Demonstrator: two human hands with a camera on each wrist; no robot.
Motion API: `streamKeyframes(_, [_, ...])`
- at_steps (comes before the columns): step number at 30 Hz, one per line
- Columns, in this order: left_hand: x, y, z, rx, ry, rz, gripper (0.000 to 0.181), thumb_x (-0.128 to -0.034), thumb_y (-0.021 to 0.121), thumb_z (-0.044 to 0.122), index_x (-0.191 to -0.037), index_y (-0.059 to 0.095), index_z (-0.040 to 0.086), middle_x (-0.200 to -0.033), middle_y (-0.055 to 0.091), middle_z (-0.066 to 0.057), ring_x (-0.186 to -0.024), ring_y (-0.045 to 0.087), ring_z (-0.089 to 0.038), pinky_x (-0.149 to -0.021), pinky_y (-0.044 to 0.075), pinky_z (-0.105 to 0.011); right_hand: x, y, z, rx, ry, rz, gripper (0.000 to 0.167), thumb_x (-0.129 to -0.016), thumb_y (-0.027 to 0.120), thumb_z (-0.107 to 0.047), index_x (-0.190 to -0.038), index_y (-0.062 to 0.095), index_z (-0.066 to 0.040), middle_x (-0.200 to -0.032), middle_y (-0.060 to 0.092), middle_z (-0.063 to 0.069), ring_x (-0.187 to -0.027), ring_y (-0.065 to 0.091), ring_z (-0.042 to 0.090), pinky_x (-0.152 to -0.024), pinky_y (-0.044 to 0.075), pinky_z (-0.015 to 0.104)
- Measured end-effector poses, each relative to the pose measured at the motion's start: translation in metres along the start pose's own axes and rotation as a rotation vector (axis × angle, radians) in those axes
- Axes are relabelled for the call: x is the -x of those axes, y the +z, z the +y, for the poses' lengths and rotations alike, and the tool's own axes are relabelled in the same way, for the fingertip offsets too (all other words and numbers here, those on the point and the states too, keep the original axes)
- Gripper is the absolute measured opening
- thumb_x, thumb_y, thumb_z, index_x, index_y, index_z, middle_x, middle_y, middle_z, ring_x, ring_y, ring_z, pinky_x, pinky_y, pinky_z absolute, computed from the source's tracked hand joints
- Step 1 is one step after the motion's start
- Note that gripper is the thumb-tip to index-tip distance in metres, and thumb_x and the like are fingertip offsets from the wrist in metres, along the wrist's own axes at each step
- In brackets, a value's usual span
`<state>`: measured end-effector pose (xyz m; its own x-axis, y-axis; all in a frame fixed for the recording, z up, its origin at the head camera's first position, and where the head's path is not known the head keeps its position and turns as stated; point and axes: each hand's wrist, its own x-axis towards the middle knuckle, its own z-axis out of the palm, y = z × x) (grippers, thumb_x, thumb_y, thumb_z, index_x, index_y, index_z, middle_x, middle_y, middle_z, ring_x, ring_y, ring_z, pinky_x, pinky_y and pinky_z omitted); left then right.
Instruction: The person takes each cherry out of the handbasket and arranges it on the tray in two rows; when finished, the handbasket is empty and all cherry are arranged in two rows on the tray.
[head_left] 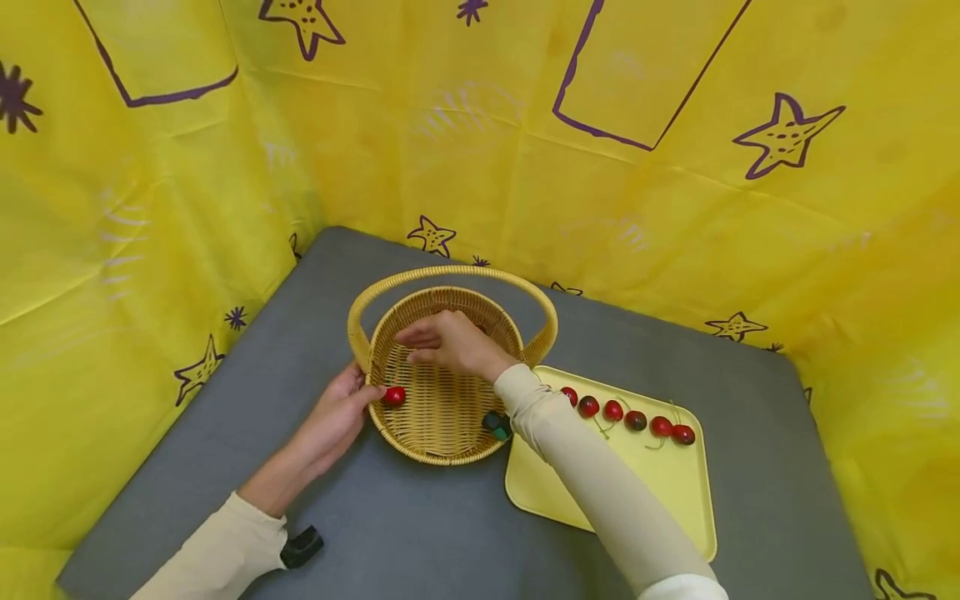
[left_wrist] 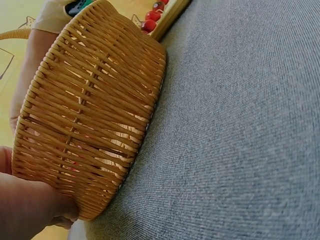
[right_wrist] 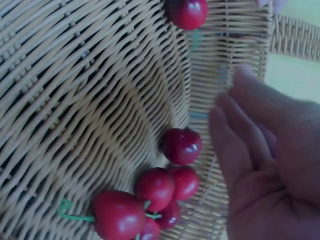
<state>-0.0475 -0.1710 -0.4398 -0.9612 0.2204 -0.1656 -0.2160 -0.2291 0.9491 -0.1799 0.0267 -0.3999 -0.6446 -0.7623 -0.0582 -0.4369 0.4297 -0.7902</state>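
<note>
A round woven basket (head_left: 442,417) with a tall arched handle (head_left: 450,271) stands on the grey table. My left hand (head_left: 341,412) grips its left rim, thumb over the edge; the left wrist view shows the basket's outer wall (left_wrist: 90,110) beside that hand. A red cherry (head_left: 394,396) lies inside, near the left thumb. Over the basket's inside reaches my right hand (head_left: 450,342), fingers loosely extended and holding nothing. In the right wrist view several cherries (right_wrist: 155,189) cluster by the basket wall, close to the right hand (right_wrist: 270,160); in the head view this hand hides them.
To the right of the basket lies a yellow tray (head_left: 555,500), partly under my right forearm. Several cherries (head_left: 635,420) with stems form a row along its far side. Yellow cloth (head_left: 465,167) with purple drawings hangs behind the table (head_left: 420,533).
</note>
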Motion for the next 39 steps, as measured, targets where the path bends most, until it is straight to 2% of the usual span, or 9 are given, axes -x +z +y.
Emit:
streamKeyframes(4, [-0.001,0.000,-0.001,0.000,0.003,0.003,0.072,-0.1059,0.040,-0.004,-0.168,0.005,0.002,-0.172,0.021,-0.014,-0.159,0.017,-0.028,-0.120,0.026,-0.026,0.002,0.002,-0.002,-0.068,-0.020,-0.164,0.039,-0.095,0.076,-0.002,-0.134,0.070,0.003,-0.134,0.072,0.015,-0.125,0.069,0.025,-0.097,0.055,0.022])
streamKeyframes(7, [-0.002,0.000,-0.002,0.001,0.008,0.004,0.073,-0.1053,0.041,-0.004,-0.168,0.005,0.002,-0.173,0.020,-0.013,-0.158,0.017,-0.026,-0.126,0.020,-0.035,0.003,0.004,-0.005,-0.070,-0.018,-0.245,0.039,-0.095,0.077,-0.003,-0.132,0.071,0.003,-0.131,0.073,0.016,-0.123,0.070,0.025,-0.097,0.055,0.022])
streamKeyframes(12, [-0.002,-0.001,-0.001,0.004,0.022,-0.003,0.075,-0.1052,0.040,-0.006,-0.169,0.001,0.002,-0.175,0.013,-0.014,-0.160,0.011,-0.026,-0.129,0.008,-0.048,0.003,0.007,-0.009,-0.070,-0.015,-0.306,0.040,-0.093,0.080,-0.005,-0.132,0.071,0.002,-0.131,0.073,0.015,-0.123,0.070,0.023,-0.096,0.054,0.021])
streamKeyframes(20, [-0.001,0.000,-0.001,0.005,0.020,-0.006,0.073,-0.1049,0.040,-0.006,-0.168,0.004,0.000,-0.174,0.016,-0.015,-0.159,0.012,-0.027,-0.129,0.008,-0.049,-0.001,0.015,-0.007,-0.126,0.009,-0.368,0.036,-0.092,0.080,0.000,-0.127,0.073,0.004,-0.126,0.075,0.014,-0.119,0.072,0.020,-0.095,0.055,0.021])
streamKeyframes(26, [-0.001,0.002,-0.002,0.014,0.014,-0.016,0.072,-0.1053,0.040,-0.005,-0.168,0.004,0.000,-0.174,0.014,-0.016,-0.160,0.011,-0.027,-0.129,0.006,-0.050,-0.005,0.024,-0.006,-0.063,0.008,-0.387,0.035,-0.089,0.083,-0.001,-0.123,0.075,0.001,-0.121,0.077,0.012,-0.112,0.074,0.014,-0.092,0.056,0.019])
streamKeyframes(30, [-0.002,0.003,-0.002,0.008,0.009,-0.011,0.072,-0.1051,0.041,-0.004,-0.168,0.006,0.001,-0.174,0.017,-0.014,-0.159,0.013,-0.026,-0.129,0.009,-0.047,-0.005,0.022,-0.006,-0.027,-0.014,-0.382,0.033,-0.090,0.083,-0.002,-0.122,0.076,0.001,-0.119,0.078,0.009,-0.109,0.074,0.010,-0.090,0.055,0.017])
streamKeyframes(35, [-0.003,0.003,-0.001,-0.012,0.003,0.000,0.071,-0.1053,0.042,-0.003,-0.168,0.009,0.003,-0.172,0.022,-0.011,-0.157,0.018,-0.023,-0.125,0.019,-0.036,-0.003,0.008,-0.014,-0.016,-0.067,-0.349,0.030,-0.092,0.081,-0.003,-0.122,0.077,-0.002,-0.117,0.079,0.006,-0.109,0.073,0.007,-0.092,0.055,0.018])
streamKeyframes(39, [-0.001,0.002,-0.001,-0.017,0.007,-0.001,0.073,-0.1059,0.041,-0.003,-0.169,0.005,0.003,-0.173,0.019,-0.010,-0.158,0.015,-0.023,-0.127,0.016,-0.039,0.007,-0.011,-0.030,0.043,-0.117,-0.267,0.029,-0.094,0.080,-0.007,-0.123,0.078,-0.006,-0.119,0.078,0.003,-0.110,0.073,0.006,-0.091,0.055,0.018])
